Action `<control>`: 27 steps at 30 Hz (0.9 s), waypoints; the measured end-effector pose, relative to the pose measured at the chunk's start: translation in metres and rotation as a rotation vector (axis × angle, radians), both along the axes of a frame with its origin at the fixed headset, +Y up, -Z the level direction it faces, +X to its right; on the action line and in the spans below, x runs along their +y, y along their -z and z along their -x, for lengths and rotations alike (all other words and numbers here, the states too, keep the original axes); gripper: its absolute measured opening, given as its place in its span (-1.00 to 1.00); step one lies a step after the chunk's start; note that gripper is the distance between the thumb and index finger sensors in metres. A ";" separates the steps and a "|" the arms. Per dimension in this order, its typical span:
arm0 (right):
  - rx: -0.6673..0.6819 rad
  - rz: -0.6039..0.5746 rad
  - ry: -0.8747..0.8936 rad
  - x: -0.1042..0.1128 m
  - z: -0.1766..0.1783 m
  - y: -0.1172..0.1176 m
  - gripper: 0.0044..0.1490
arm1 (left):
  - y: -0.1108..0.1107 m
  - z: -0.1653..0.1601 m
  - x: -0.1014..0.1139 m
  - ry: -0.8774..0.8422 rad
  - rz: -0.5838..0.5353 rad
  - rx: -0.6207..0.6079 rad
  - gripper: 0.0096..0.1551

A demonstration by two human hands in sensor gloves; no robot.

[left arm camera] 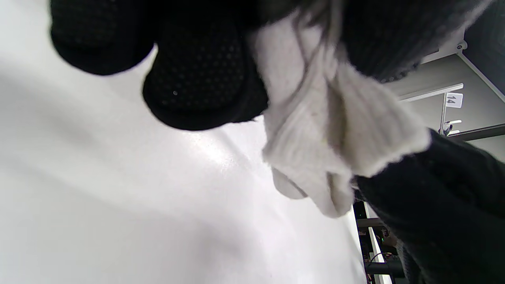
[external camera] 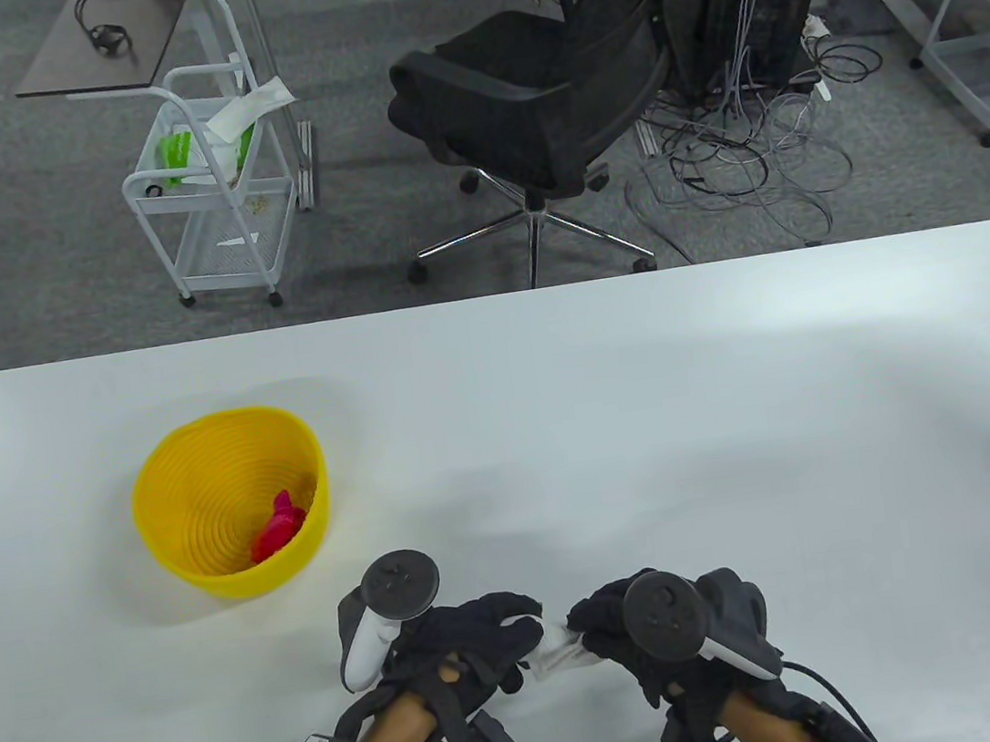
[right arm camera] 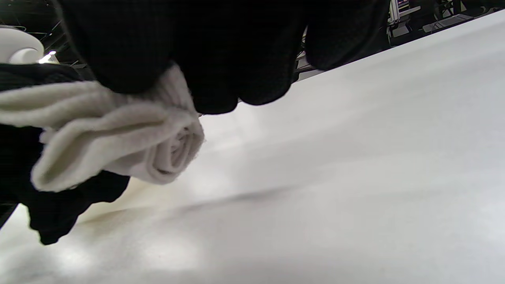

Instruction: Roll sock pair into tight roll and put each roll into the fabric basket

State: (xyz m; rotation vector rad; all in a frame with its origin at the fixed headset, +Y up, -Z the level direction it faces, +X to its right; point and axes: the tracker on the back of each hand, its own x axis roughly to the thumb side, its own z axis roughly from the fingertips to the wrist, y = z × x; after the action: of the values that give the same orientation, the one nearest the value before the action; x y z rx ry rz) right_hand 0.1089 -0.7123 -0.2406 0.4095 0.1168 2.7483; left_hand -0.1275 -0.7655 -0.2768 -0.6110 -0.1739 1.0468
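Observation:
Both gloved hands meet near the table's front edge around a white sock pair [external camera: 553, 654]. My left hand [external camera: 495, 633] grips one end of it, and my right hand [external camera: 605, 627] grips the other. In the right wrist view the white sock pair [right arm camera: 118, 138] shows a rolled spiral end, held just above the table. The left wrist view has loose ribbed cuffs of the white sock pair [left arm camera: 315, 134] hanging under my fingers [left arm camera: 201, 79]. A yellow fabric basket [external camera: 163, 487] stands to the left and farther back, holding a pink-red sock roll [external camera: 278, 530].
The white table [external camera: 650, 423] stretches wide to the right and behind the hands. Beyond its far edge stand a black office chair [external camera: 546, 78], a white wire trolley [external camera: 212, 190] and tangled floor cables [external camera: 749, 151].

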 end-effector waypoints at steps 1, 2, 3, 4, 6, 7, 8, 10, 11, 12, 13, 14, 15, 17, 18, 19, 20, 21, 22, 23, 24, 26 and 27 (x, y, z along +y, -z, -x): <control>-0.005 0.002 -0.007 -0.001 0.000 0.000 -0.50 | 0.000 0.000 0.000 0.005 -0.004 -0.002 -0.33; -0.007 0.010 -0.008 -0.001 0.000 0.001 -0.50 | 0.000 -0.001 0.000 0.006 -0.005 -0.003 -0.33; -0.008 0.031 0.006 -0.002 0.000 0.002 -0.50 | 0.000 -0.001 0.000 0.008 -0.009 -0.003 -0.34; -0.018 0.048 0.025 -0.003 -0.001 0.003 -0.50 | 0.000 -0.001 0.000 0.016 -0.019 -0.003 -0.34; -0.038 0.127 0.115 -0.006 -0.004 0.006 -0.52 | 0.000 -0.001 0.003 0.046 -0.060 -0.007 -0.35; -0.049 0.156 0.146 -0.008 -0.007 0.008 -0.52 | 0.000 -0.001 0.004 0.060 -0.079 -0.014 -0.36; -0.059 0.179 0.169 -0.009 -0.009 0.010 -0.53 | 0.000 -0.001 0.005 0.079 -0.101 -0.022 -0.37; -0.089 0.210 0.214 -0.011 -0.013 0.012 -0.53 | 0.000 -0.002 0.007 0.095 -0.141 -0.034 -0.39; -0.095 0.222 0.225 -0.012 -0.013 0.013 -0.53 | -0.001 -0.003 0.008 0.107 -0.164 -0.048 -0.39; -0.105 0.252 0.248 -0.014 -0.016 0.014 -0.53 | -0.001 -0.005 0.010 0.138 -0.198 -0.065 -0.40; -0.117 0.282 0.278 -0.016 -0.017 0.016 -0.54 | -0.002 -0.007 0.013 0.177 -0.241 -0.084 -0.42; -0.117 0.313 0.301 -0.017 -0.018 0.016 -0.54 | -0.003 -0.008 0.015 0.210 -0.279 -0.104 -0.42; -0.123 0.319 0.301 -0.019 -0.018 0.017 -0.54 | -0.003 -0.010 0.015 0.222 -0.297 -0.116 -0.43; -0.139 0.287 0.254 -0.019 -0.018 0.018 -0.53 | -0.005 -0.014 0.017 0.223 -0.314 -0.144 -0.43; -0.149 0.266 0.232 -0.019 -0.017 0.018 -0.51 | -0.006 -0.015 0.017 0.221 -0.314 -0.151 -0.43; -0.156 0.260 0.229 -0.019 -0.016 0.018 -0.51 | -0.006 -0.016 0.017 0.219 -0.313 -0.156 -0.43; -0.154 0.258 0.226 -0.019 -0.015 0.017 -0.51 | -0.007 -0.016 0.018 0.220 -0.316 -0.157 -0.43; -0.144 0.241 0.207 -0.019 -0.013 0.016 -0.50 | -0.007 -0.016 0.018 0.225 -0.317 -0.150 -0.42; -0.129 0.219 0.189 -0.018 -0.012 0.015 -0.50 | -0.007 -0.015 0.018 0.233 -0.310 -0.129 -0.41; -0.120 0.205 0.179 -0.018 -0.012 0.014 -0.50 | -0.007 -0.014 0.018 0.230 -0.307 -0.112 -0.40; -0.105 0.184 0.165 -0.017 -0.010 0.013 -0.48 | -0.007 -0.013 0.018 0.221 -0.300 -0.096 -0.38; -0.056 0.182 0.147 -0.015 -0.007 0.010 -0.37 | -0.006 -0.010 0.018 0.192 -0.274 -0.060 -0.38; -0.047 0.186 0.146 -0.015 -0.006 0.009 -0.34 | -0.006 -0.009 0.018 0.179 -0.271 -0.050 -0.38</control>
State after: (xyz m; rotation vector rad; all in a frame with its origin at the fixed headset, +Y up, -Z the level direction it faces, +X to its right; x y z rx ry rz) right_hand 0.1152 -0.7277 -0.2500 0.2907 0.3151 2.5738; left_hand -0.1185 -0.7475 -0.2713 -0.3991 -0.2945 0.8179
